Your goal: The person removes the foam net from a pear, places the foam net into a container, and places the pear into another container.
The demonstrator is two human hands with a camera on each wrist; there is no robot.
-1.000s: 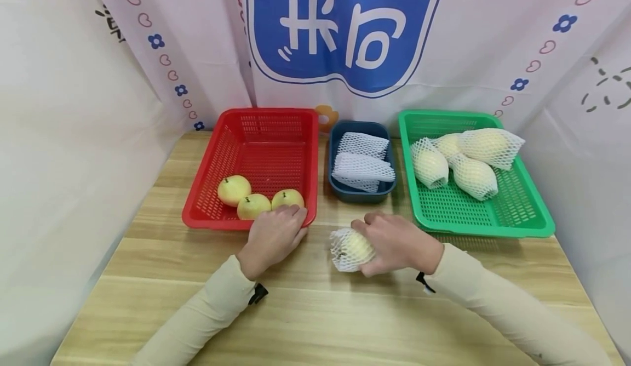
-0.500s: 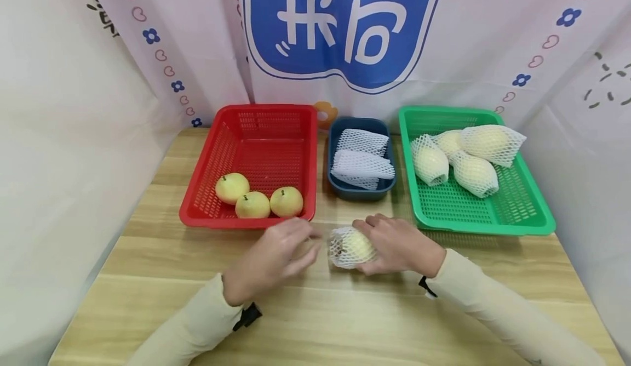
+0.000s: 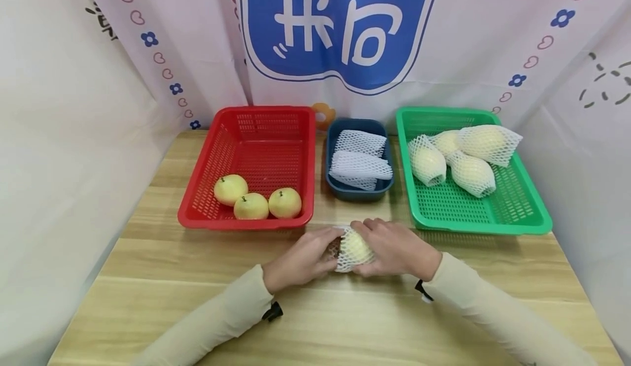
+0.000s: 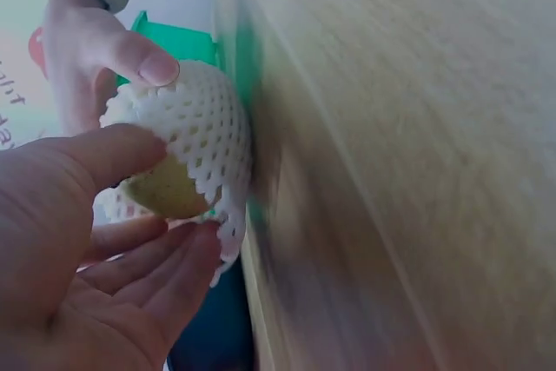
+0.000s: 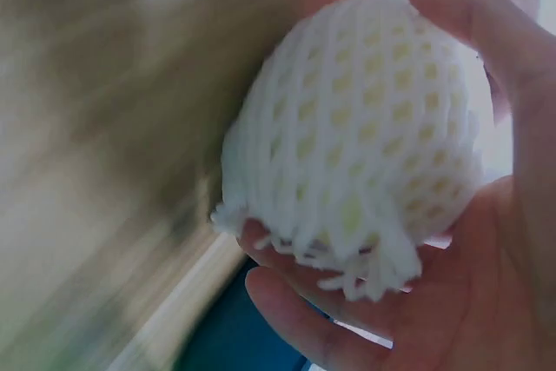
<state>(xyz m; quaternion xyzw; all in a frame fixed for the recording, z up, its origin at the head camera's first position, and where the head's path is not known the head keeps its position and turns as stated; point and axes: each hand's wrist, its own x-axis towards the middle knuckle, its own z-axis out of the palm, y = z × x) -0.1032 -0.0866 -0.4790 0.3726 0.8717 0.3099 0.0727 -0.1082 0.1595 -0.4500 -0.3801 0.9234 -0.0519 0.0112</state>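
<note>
A pale yellow pear (image 3: 359, 250) wrapped in a white foam net (image 4: 208, 123) is held low over the wooden table between both hands. From the right, my right hand (image 3: 396, 251) grips it, thumb at one side and fingers round the other. My left hand (image 3: 305, 259) pinches the net's left end, its thumb on the mesh and its fingertips under the edge. Bare yellow-brown skin of the pear shows at that end in the left wrist view. At the opposite end, the net's frayed edge appears close to the right fingers in the right wrist view.
A red basket (image 3: 184, 212) at the left has 3 bare pears (image 3: 285, 202) along its front. In the middle, a dark blue box (image 3: 360, 195) holds folded foam nets (image 3: 361, 164). The green basket (image 3: 473, 227) at the right contains several netted pears (image 3: 472, 174).
My left hand has moved from the red basket's front rim rightward to the netted pear and taken hold of the net's end. The right hand has stayed nearly in place, gripping the pear.
</note>
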